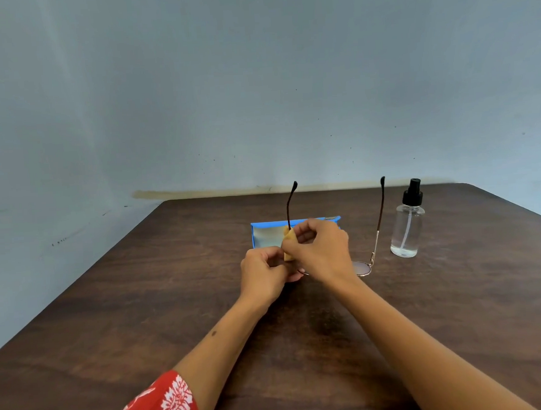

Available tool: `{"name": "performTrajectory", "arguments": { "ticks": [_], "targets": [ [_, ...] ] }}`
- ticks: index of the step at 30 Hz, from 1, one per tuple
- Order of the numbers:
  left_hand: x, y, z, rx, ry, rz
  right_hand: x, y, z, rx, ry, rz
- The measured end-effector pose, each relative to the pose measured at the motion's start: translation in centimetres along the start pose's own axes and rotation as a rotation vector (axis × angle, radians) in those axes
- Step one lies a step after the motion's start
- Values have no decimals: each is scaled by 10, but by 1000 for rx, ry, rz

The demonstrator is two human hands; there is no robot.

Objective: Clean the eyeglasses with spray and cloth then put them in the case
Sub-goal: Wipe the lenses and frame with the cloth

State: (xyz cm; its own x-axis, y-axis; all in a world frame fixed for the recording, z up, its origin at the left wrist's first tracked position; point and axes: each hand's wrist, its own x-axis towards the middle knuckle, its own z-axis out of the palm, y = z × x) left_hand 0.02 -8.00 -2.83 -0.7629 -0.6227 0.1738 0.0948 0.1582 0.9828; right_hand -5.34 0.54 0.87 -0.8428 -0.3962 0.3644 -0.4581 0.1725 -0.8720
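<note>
Round gold-rimmed eyeglasses (362,268) with dark temples are held over the middle of the wooden table (142,307), temples open and pointing away from me. My left hand (262,275) grips the frame at its left lens, which is hidden behind both hands. My right hand (321,249) pinches a small yellow cloth (288,240) against that lens. The right lens is in plain view. A blue case (264,235) lies open just behind my hands. A clear spray bottle (406,225) with a black nozzle stands upright to the right.
The table backs onto a pale blue-grey wall (256,94). Its left and right edges run diagonally toward me. A red patterned sleeve (161,408) covers my left upper arm at the bottom of the view.
</note>
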Motion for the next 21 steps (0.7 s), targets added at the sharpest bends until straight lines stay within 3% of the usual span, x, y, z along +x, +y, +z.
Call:
{"name": "performTrajectory", "arguments": {
  "ticks": [21],
  "targets": [
    [-1,4,1,-34,0,-29,9,-69,-32,293,228,-153]
  ]
}}
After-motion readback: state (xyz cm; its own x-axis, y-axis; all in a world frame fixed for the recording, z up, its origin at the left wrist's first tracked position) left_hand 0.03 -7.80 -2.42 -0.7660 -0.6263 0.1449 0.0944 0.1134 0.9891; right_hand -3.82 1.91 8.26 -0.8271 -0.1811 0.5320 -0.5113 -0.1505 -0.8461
